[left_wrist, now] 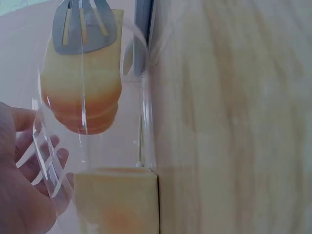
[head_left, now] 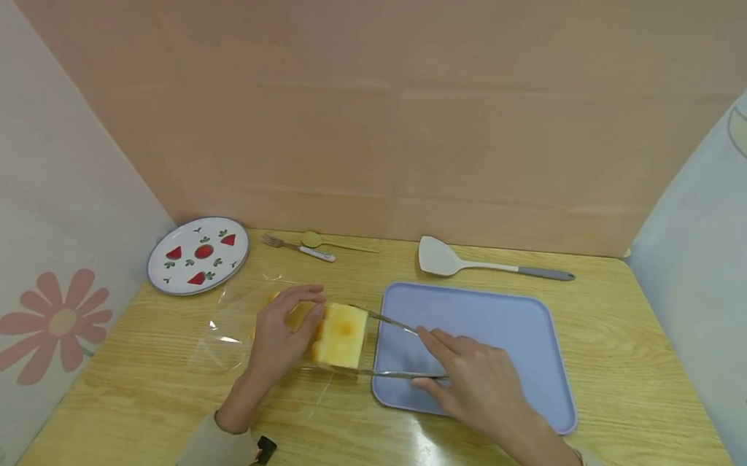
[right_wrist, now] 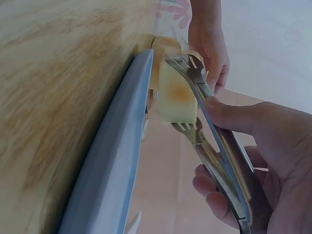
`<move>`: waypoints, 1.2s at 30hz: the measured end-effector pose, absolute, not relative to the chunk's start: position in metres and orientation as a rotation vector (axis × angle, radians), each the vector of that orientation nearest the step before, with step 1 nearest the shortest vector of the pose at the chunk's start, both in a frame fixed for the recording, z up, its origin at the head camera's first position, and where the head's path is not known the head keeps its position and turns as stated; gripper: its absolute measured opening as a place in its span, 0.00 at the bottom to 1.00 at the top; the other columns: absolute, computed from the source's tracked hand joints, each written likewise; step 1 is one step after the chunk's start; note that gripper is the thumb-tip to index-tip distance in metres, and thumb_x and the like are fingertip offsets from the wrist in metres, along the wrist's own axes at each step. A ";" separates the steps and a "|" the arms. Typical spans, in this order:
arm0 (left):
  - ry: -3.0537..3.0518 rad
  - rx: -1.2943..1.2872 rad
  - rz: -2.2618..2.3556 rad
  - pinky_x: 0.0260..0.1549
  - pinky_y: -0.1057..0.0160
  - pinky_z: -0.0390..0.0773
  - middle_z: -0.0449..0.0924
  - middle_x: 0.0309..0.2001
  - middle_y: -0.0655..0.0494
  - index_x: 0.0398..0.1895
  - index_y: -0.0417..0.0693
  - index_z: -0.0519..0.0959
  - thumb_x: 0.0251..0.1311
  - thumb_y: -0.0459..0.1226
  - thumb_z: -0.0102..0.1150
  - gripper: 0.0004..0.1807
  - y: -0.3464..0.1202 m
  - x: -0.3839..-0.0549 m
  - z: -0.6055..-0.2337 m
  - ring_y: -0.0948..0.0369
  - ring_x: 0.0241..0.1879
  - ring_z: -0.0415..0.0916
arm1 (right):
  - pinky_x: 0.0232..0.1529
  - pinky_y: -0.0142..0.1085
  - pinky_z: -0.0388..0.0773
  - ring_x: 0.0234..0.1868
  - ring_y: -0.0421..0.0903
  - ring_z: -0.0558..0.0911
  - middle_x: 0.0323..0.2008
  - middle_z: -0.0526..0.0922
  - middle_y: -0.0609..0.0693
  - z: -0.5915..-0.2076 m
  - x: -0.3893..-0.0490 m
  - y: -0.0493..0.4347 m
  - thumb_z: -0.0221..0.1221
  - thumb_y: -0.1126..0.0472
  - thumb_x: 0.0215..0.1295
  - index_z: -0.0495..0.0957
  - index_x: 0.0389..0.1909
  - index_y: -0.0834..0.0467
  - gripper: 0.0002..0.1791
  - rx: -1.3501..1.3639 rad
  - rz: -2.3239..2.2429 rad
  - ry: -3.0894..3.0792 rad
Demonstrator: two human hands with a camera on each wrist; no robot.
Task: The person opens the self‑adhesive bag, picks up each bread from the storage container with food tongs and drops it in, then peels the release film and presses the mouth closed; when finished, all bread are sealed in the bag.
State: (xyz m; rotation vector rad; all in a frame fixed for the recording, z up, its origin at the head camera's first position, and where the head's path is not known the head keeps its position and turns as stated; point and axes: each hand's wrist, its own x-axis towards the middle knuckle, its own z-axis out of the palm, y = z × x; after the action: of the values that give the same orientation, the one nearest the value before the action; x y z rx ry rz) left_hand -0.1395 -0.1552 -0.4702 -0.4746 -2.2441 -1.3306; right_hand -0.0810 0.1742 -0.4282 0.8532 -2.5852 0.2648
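My right hand (head_left: 477, 376) grips a pair of metal tongs (head_left: 395, 374), thumb on one arm and fingers on the other. The slotted tong ends lie on opposite sides of a pale yellow piece of bread (head_left: 342, 336) with a browned top, at the mouth of a clear plastic bag (head_left: 224, 331). Left of it, my left hand (head_left: 280, 335) holds the edge of the bag, thumb and fingers curved around the plastic. Another piece of bread (left_wrist: 117, 204) sits deeper in the bag, mostly hidden under the left hand in the head view.
A blue tray (head_left: 491, 330) lies just right of the bread, under the right hand. Behind are a fork (head_left: 300, 247), a yellow spoon (head_left: 312, 239) and a white spatula (head_left: 439, 257) with a grey handle. A fruit-patterned plate (head_left: 185, 277) stands back left, near the wall.
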 end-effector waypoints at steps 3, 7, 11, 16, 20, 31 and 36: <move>-2.260 -0.472 -1.304 0.68 0.55 0.80 0.91 0.58 0.46 0.48 0.40 0.91 0.72 0.30 0.70 0.06 -0.156 -0.140 -0.468 0.43 0.61 0.86 | 0.23 0.37 0.86 0.36 0.51 0.93 0.52 0.94 0.55 -0.430 -0.083 0.175 0.84 0.37 0.52 0.87 0.67 0.55 0.44 0.857 0.271 -2.536; -2.345 -0.468 -1.239 0.65 0.38 0.81 0.91 0.57 0.45 0.52 0.39 0.91 0.73 0.32 0.71 0.09 -0.156 -0.143 -0.465 0.42 0.62 0.85 | 0.24 0.39 0.87 0.36 0.52 0.93 0.52 0.94 0.55 -0.432 -0.084 0.176 0.84 0.37 0.51 0.87 0.67 0.55 0.44 0.844 0.269 -2.523; -2.476 -0.473 -1.169 0.65 0.37 0.81 0.92 0.56 0.48 0.51 0.41 0.92 0.69 0.34 0.77 0.11 -0.155 -0.145 -0.463 0.43 0.62 0.85 | 0.25 0.41 0.88 0.38 0.53 0.93 0.52 0.94 0.54 -0.434 -0.085 0.177 0.84 0.36 0.52 0.87 0.67 0.54 0.43 0.825 0.272 -2.556; -2.496 -0.500 -1.146 0.64 0.39 0.84 0.92 0.55 0.48 0.47 0.41 0.93 0.68 0.33 0.78 0.08 -0.155 -0.145 -0.463 0.44 0.60 0.87 | 0.25 0.42 0.88 0.39 0.53 0.94 0.51 0.94 0.55 -0.439 -0.088 0.174 0.84 0.37 0.53 0.88 0.67 0.54 0.42 0.831 0.316 -2.571; -2.452 -0.511 -1.162 0.61 0.40 0.86 0.93 0.52 0.48 0.44 0.41 0.94 0.68 0.32 0.78 0.05 -0.153 -0.145 -0.463 0.45 0.57 0.89 | 0.25 0.42 0.88 0.39 0.53 0.94 0.52 0.94 0.55 -0.442 -0.089 0.170 0.84 0.38 0.53 0.87 0.67 0.54 0.42 0.835 0.345 -2.573; -2.351 -0.483 -1.209 0.56 0.42 0.89 0.94 0.49 0.49 0.47 0.42 0.93 0.69 0.29 0.75 0.06 -0.151 -0.144 -0.464 0.47 0.52 0.91 | 0.26 0.43 0.89 0.41 0.55 0.94 0.52 0.94 0.57 -0.451 -0.092 0.158 0.84 0.37 0.53 0.87 0.66 0.55 0.43 0.813 0.359 -2.598; -2.341 -0.499 -1.209 0.56 0.42 0.89 0.93 0.50 0.47 0.46 0.41 0.93 0.70 0.29 0.74 0.05 -0.151 -0.144 -0.464 0.47 0.53 0.91 | 0.29 0.46 0.90 0.44 0.56 0.94 0.53 0.93 0.57 -0.453 -0.093 0.151 0.82 0.35 0.54 0.87 0.68 0.54 0.44 0.783 0.372 -2.612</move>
State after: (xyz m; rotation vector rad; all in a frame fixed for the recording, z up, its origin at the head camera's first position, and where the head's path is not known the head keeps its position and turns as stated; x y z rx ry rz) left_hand -0.1440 -0.1505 -0.4641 -0.4987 -2.3412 -1.2088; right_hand -0.0933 0.1507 -0.4532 0.7833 -2.6121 0.3716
